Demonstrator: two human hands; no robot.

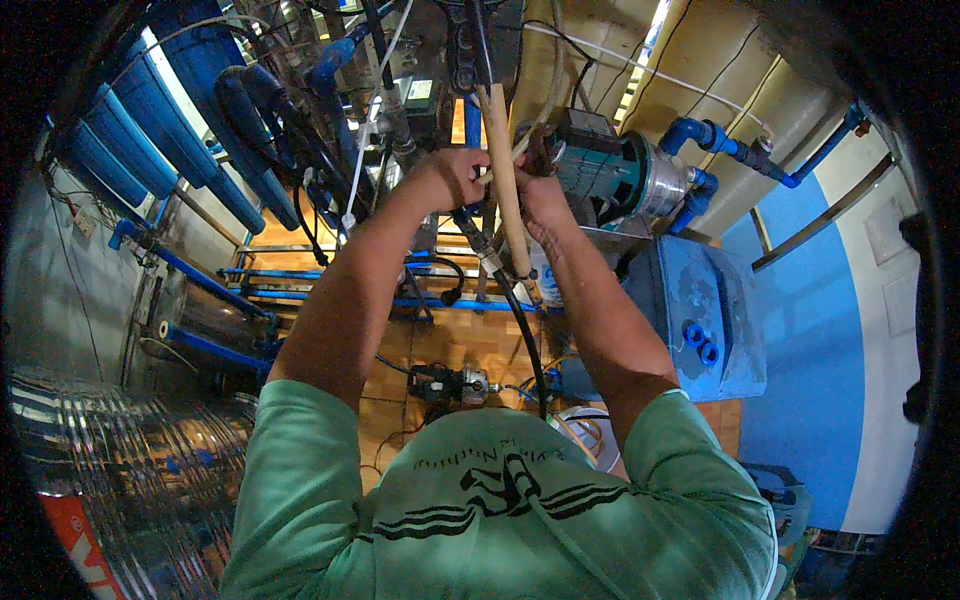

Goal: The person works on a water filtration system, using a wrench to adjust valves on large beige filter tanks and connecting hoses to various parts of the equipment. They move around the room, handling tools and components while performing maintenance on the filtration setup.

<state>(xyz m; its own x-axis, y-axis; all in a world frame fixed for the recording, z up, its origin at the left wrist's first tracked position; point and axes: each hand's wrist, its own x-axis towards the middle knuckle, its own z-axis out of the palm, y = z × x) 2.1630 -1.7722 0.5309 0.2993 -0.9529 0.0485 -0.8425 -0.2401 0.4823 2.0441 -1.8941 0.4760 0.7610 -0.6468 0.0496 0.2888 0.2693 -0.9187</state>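
Both my arms reach forward to a cluster of pipes. My left hand [450,182] has its fingers pinched on a thin pale hose [551,85], which comes down from above. Close on its right, my right hand [543,199] has bent fingers at the same hose, partly hidden behind a thick beige tube [506,190]. That tube slants down between my wrists. What lies between my fingertips is too small to make out fully. Below my hands, a metal fitting [488,256] joins a black hose [525,335].
A teal motor pump [600,172] with blue pipe elbows [690,132] stands right of my hands. Below it is a blue tank [690,290]. Blue filter housings [150,100] line the left. A small pump [450,384] lies on the tiled floor, with blue pipes [350,297] beyond.
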